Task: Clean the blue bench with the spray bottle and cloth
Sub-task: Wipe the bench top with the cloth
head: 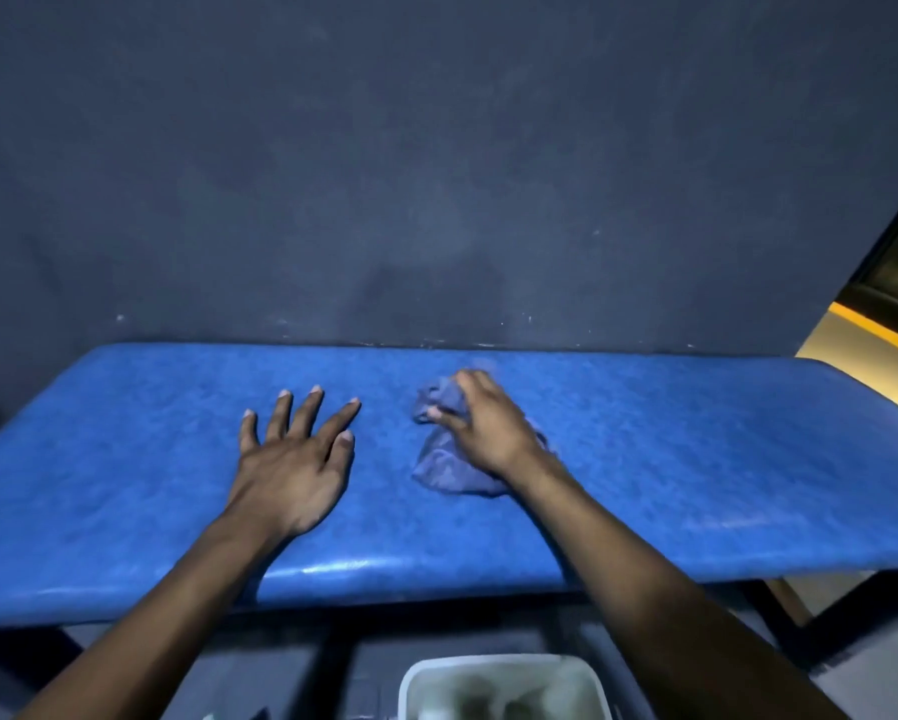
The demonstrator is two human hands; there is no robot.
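White bin (504,685) sitting bottom centre | right hand (480,426) grip closing on cloth (446,467), wiping surface (696,459) | left hand (293,459) lying open, empty | next: sweeping unwiped areas; spray bottle not showing

dim, bluish light throughout; a brighter yellow glow enters at the right edge. a soft glare streaks the counter (332,569) front edge. wide-angle bending and slight blur show.
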